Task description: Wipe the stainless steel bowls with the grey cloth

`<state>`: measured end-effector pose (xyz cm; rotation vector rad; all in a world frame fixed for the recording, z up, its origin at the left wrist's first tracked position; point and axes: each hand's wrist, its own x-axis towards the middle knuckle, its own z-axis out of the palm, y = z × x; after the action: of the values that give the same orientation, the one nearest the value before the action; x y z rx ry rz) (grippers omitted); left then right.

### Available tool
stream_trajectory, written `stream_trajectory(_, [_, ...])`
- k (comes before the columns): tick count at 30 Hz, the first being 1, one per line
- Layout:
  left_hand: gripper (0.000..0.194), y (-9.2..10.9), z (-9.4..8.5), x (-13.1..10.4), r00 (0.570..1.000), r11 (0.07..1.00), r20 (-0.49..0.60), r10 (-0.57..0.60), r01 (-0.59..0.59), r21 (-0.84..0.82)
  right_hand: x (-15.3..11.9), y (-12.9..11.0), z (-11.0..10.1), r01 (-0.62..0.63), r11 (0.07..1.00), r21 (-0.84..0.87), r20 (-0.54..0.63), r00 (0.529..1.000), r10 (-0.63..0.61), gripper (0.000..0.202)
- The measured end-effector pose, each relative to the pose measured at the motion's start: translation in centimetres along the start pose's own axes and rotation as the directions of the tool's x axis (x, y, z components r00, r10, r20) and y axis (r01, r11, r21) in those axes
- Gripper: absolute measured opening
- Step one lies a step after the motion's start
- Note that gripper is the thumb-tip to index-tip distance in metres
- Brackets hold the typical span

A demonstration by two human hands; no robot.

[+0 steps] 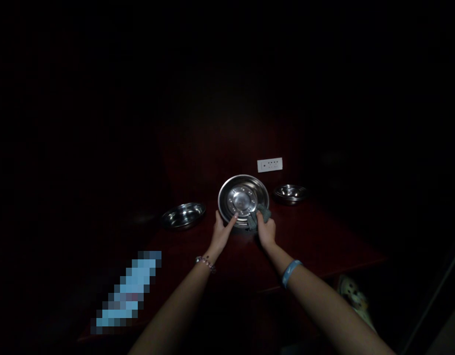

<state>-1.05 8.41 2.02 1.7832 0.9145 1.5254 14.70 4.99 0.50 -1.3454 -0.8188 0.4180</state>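
A shiny metal bowl (pixel 242 197) is held up over the dark red table, tilted so that its inside faces me. My left hand (pixel 222 231) grips its lower left rim, with the thumb on the inside. At the lower right rim my right hand (pixel 266 229) is closed on a grey-green cloth (pixel 253 221), which is pressed against the bowl's inner edge. The fingers behind the bowl are hidden.
Another metal bowl (pixel 185 215) lies on the table (pixel 304 246) at the left. Metal bowls (pixel 291 193), seemingly stacked, stand at the right. A white socket panel (pixel 269 164) is on the back wall. A pixelated blue shape (pixel 129 291) lies front left.
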Motion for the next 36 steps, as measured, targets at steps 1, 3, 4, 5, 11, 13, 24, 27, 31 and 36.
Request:
stream_trajectory(1, [0.062,-0.2,0.3,-0.2,0.999,1.000,0.046,0.003,-0.004,0.014,0.0,0.0,0.0,-0.003,1.000,0.006,-0.004,1.000,0.003,0.045])
stream_trajectory(3, [0.069,-0.7,0.7,-0.3,0.991,0.999,0.131,-0.003,-0.001,0.032,0.0,0.0,-0.1,-0.011,1.000,0.013,-0.008,1.000,0.011,0.046])
stream_trajectory(4, [0.068,-0.9,0.8,-0.3,0.987,1.000,0.162,-0.006,0.001,0.028,0.0,0.1,0.0,-0.015,1.000,0.014,-0.006,1.000,0.015,0.047])
stream_trajectory(5, [0.066,-1.2,0.9,-0.3,0.984,1.000,0.179,-0.008,0.005,0.018,0.0,0.1,0.0,-0.019,1.000,0.015,0.002,1.000,0.019,0.047])
stream_trajectory(11, [0.048,-1.3,0.7,0.2,0.993,0.999,0.112,-0.034,0.036,-0.010,0.1,0.2,0.3,-0.025,1.000,0.009,0.075,0.997,0.024,0.046])
stream_trajectory(13, [0.042,-1.1,0.5,0.3,0.997,1.000,0.074,-0.026,0.026,0.006,0.1,0.1,0.3,-0.035,0.999,-0.004,0.083,0.996,0.035,0.046])
stream_trajectory(24, [0.053,0.5,-0.7,0.5,0.975,1.000,-0.221,0.014,-0.010,0.019,-0.6,-0.4,-0.1,-0.007,0.995,-0.102,0.060,0.998,0.013,0.051])
stream_trajectory(27, [0.053,0.9,-0.4,0.5,0.984,0.998,-0.179,0.014,-0.026,-0.063,-0.5,-0.4,0.0,0.055,0.995,-0.079,0.077,0.996,-0.049,0.050])
stream_trajectory(31, [0.054,0.5,0.2,0.4,0.995,0.995,-0.090,0.034,-0.042,-0.091,-0.4,-0.4,0.0,0.100,0.992,-0.076,0.087,0.992,-0.093,0.049])
stream_trajectory(36, [0.047,-0.8,1.1,0.3,0.983,0.997,0.181,-0.040,0.051,-0.058,-0.5,-0.5,-0.2,0.103,0.993,-0.051,0.055,0.993,-0.100,0.047])
